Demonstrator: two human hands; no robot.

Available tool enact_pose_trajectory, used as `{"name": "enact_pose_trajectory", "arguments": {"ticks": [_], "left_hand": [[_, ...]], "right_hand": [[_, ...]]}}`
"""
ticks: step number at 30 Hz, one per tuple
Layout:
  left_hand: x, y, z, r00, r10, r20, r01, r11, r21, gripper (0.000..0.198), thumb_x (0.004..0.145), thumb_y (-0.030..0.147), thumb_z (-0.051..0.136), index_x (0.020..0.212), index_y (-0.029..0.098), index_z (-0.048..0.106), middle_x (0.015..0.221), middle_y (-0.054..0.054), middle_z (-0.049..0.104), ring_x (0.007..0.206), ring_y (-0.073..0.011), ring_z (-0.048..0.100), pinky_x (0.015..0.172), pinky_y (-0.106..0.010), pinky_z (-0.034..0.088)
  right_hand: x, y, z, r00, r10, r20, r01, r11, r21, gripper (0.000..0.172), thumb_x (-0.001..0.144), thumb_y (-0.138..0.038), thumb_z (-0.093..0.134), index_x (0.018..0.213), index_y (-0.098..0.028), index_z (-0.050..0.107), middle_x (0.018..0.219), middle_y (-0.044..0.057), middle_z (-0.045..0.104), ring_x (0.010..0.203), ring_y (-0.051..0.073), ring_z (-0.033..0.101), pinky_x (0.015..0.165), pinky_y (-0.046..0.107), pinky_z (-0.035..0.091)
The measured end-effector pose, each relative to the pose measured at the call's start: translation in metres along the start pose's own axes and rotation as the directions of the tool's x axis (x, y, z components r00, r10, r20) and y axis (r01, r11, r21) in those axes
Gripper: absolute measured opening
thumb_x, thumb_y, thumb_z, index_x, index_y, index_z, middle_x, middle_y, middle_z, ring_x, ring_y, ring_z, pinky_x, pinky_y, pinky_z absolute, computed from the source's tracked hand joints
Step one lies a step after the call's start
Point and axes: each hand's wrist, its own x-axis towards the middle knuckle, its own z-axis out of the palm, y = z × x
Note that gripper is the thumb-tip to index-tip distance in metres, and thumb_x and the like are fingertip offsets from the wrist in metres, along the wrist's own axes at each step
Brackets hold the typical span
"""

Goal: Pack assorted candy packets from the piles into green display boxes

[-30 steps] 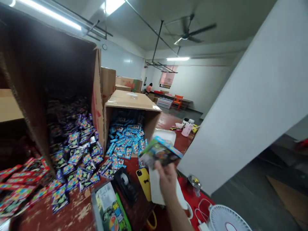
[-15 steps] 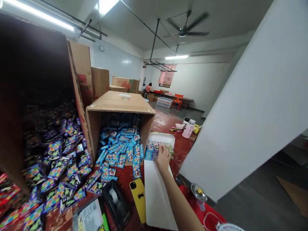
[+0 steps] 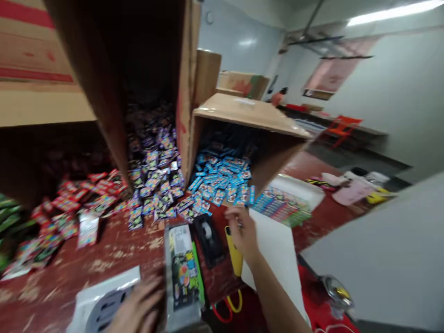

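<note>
My right hand [image 3: 244, 233] is above the yellow phone [image 3: 235, 259] and the edge of the white box flap [image 3: 274, 249]. Its fingers are loosely bent, apart, with nothing seen in them. At the lower edge my left hand [image 3: 138, 307] is blurred, fingers spread, between a white bag with a dark print [image 3: 107, 296] and a clear-wrapped pack [image 3: 183, 273]. The white box [image 3: 314, 189] holds rows of small colourful packets [image 3: 284, 203]. Blue candy packets [image 3: 222, 178] spill from a carton [image 3: 249, 111] beyond my right hand.
Purple packets [image 3: 157, 185] and red packets [image 3: 83, 196] spill from cartons on the left. A black tape dispenser [image 3: 209, 240] lies beside the phone. Pink bottles and bowls [image 3: 354, 187] stand at the right. A white slanted surface [image 3: 388, 245] borders the table.
The view has swung left and down. My right hand has left the packets in the white box and moved left over the phone. My left hand has come into view.
</note>
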Motion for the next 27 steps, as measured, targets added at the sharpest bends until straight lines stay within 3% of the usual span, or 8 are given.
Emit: {"name": "enact_pose_trajectory", "arguments": {"ticks": [2, 7, 13, 15, 18, 21, 24, 27], "left_hand": [[-0.014, 0.003, 0.02, 0.994, 0.026, 0.108, -0.03, 0.999, 0.029, 0.05, 0.083, 0.039, 0.064, 0.13, 0.036, 0.049, 0.141, -0.002, 0.05, 0.124, -0.0258, 0.05, 0.099, -0.043, 0.047], [-0.018, 0.012, 0.06, 0.85, 0.048, 0.524, -0.121, 0.987, 0.106, 0.098, 0.072, 0.038, 0.074, 0.149, 0.026, 0.015, 0.155, -0.007, 0.024, 0.14, -0.0354, 0.026, 0.11, -0.054, 0.033], [-0.004, 0.02, 0.045, 0.804, 0.099, 0.586, -0.097, 0.995, -0.036, 0.097, 0.072, 0.037, 0.075, 0.148, 0.028, 0.015, 0.155, -0.01, 0.022, 0.141, -0.0363, 0.022, 0.111, -0.056, 0.03], [0.006, 0.022, 0.035, 0.873, 0.075, 0.482, -0.064, 0.997, -0.039, 0.097, 0.076, 0.034, 0.071, 0.149, 0.028, 0.008, 0.154, -0.012, 0.022, 0.14, -0.0357, 0.025, 0.108, -0.056, 0.035], [0.03, 0.024, 0.016, 0.982, -0.121, 0.146, 0.112, 0.992, 0.066, 0.088, 0.086, 0.025, 0.056, 0.149, 0.022, -0.005, 0.153, -0.019, 0.024, 0.137, -0.0347, 0.034, 0.102, -0.055, 0.043], [0.056, 0.026, -0.006, 0.969, -0.232, -0.085, 0.239, 0.967, 0.089, 0.072, 0.092, 0.024, 0.046, 0.149, 0.015, 0.004, 0.142, -0.023, 0.045, 0.126, -0.0318, 0.051, 0.094, -0.048, 0.051], [0.066, 0.028, -0.026, 0.971, -0.219, -0.096, 0.223, 0.974, 0.035, 0.049, 0.094, 0.027, 0.043, 0.141, 0.016, 0.033, 0.117, -0.017, 0.068, 0.101, -0.0257, 0.068, 0.082, -0.037, 0.058], [0.065, 0.028, -0.042, 0.976, -0.216, -0.022, 0.216, 0.976, -0.018, 0.035, 0.094, 0.023, 0.043, 0.128, 0.015, 0.05, 0.106, -0.013, 0.073, 0.091, -0.0234, 0.071, 0.077, -0.033, 0.059]], "right_hand": [[0.009, -0.041, 0.043, 0.904, -0.034, 0.427, -0.015, 0.994, 0.111, 0.02, 0.087, -0.016, 0.048, 0.099, -0.023, 0.062, 0.098, 0.005, 0.065, 0.088, 0.018, 0.062, 0.079, 0.028, 0.048], [0.041, -0.059, 0.126, 0.724, -0.05, 0.688, -0.014, 0.996, 0.087, 0.021, 0.068, -0.013, 0.071, 0.088, -0.015, 0.067, 0.089, 0.008, 0.067, 0.085, 0.021, 0.062, 0.074, 0.027, 0.046], [0.073, -0.035, 0.122, 0.513, -0.103, 0.852, -0.018, 0.991, 0.131, 0.031, 0.049, -0.033, 0.085, 0.05, -0.014, 0.061, 0.046, -0.006, 0.051, 0.049, 0.011, 0.048, 0.049, 0.021, 0.034], [0.073, -0.039, 0.099, 0.523, -0.127, 0.843, -0.026, 0.986, 0.165, 0.031, 0.055, -0.036, 0.081, 0.05, -0.014, 0.061, 0.047, -0.007, 0.049, 0.05, 0.01, 0.046, 0.049, 0.02, 0.032], [0.06, -0.061, 0.054, 0.613, -0.138, 0.778, -0.058, 0.974, 0.218, 0.031, 0.072, -0.041, 0.068, 0.059, -0.014, 0.063, 0.054, -0.004, 0.053, 0.054, 0.011, 0.047, 0.05, 0.021, 0.034], [0.03, -0.099, 0.015, 0.752, -0.122, 0.647, -0.169, 0.914, 0.369, 0.03, 0.078, -0.04, 0.063, 0.06, -0.015, 0.063, 0.055, -0.002, 0.055, 0.053, 0.012, 0.048, 0.05, 0.022, 0.037], [-0.003, -0.131, 0.002, 0.846, -0.018, 0.533, -0.284, 0.831, 0.478, 0.025, 0.078, -0.036, 0.063, 0.063, -0.016, 0.065, 0.057, 0.0, 0.06, 0.055, 0.014, 0.053, 0.052, 0.023, 0.041], [-0.027, -0.14, 0.008, 0.833, 0.109, 0.543, -0.424, 0.756, 0.499, 0.026, 0.078, -0.039, 0.063, 0.067, -0.016, 0.066, 0.061, 0.002, 0.065, 0.057, 0.017, 0.058, 0.053, 0.025, 0.045]]}}
